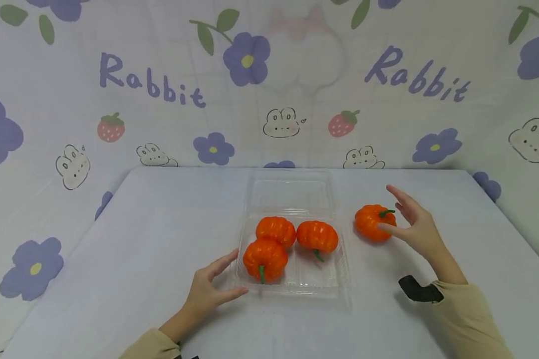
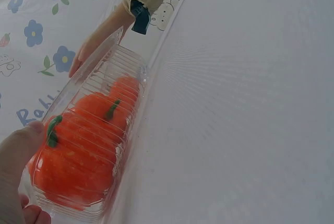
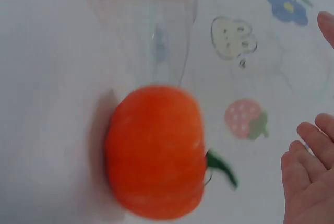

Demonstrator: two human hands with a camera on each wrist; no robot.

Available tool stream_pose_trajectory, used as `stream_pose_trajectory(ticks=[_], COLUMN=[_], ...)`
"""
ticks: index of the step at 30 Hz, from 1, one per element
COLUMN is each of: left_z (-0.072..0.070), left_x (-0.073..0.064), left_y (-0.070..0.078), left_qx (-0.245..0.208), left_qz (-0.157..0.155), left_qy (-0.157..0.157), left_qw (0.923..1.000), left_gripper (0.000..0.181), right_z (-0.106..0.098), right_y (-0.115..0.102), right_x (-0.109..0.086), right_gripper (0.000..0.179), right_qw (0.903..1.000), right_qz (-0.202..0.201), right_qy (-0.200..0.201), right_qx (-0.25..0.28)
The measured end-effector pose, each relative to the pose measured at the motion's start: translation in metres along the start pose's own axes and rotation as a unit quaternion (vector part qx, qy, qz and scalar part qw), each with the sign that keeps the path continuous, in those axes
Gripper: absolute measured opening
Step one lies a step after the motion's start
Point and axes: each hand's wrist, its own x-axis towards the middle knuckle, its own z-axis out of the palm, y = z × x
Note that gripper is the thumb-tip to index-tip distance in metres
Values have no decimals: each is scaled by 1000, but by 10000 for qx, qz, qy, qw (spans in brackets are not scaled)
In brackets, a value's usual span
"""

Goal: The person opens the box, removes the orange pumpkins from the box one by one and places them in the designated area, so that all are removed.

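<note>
A clear plastic clamshell box lies with its lid folded back toward the wall. Inside it are three orange toy pumpkins: one at the front left, one behind it and one on the right, all with green stems where these show. My left hand spreads thumb and fingers about the box's front left corner, the thumb tip at the rim. To the right of the box, a fourth pumpkin rests on the table. Beside it my right hand holds nothing, thumb and fingers spread apart.
A white cloth covers the table. Behind it hangs a patterned curtain with flowers, rabbits and strawberries. A dark strap piece sticks out from the right sleeve.
</note>
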Motion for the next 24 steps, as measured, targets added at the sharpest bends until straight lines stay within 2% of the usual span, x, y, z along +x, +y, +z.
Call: stream_pose_trajectory(ticks=[7,11,14,19,24], left_z=[-1,-1,-1,-1,0], left_x=[1,2,4,6,3], left_y=[0,0,0,1,0], left_qx=[-23,-29,-24,16,62], left_qz=[24,65,92,102,104], left_qy=[11,9,52,83,69], left_qw=[10000,10000,9999,9999,9999], left_gripper=[64,63,63,63,62], right_z=[24,37,44,57,68], right_y=[-49,-71,-76,-78,-79], right_x=[0,-1,1,2,-2], right_gripper=[86,83,81,75,68], right_qw=[9940,9867,9796,9747,9739], right_qz=[-792,-1445,-1853,-1952,-1801], right_qy=[-266,-561,-727,-1051,-1358], right_qx=[-700,-490,-283,-282,-262])
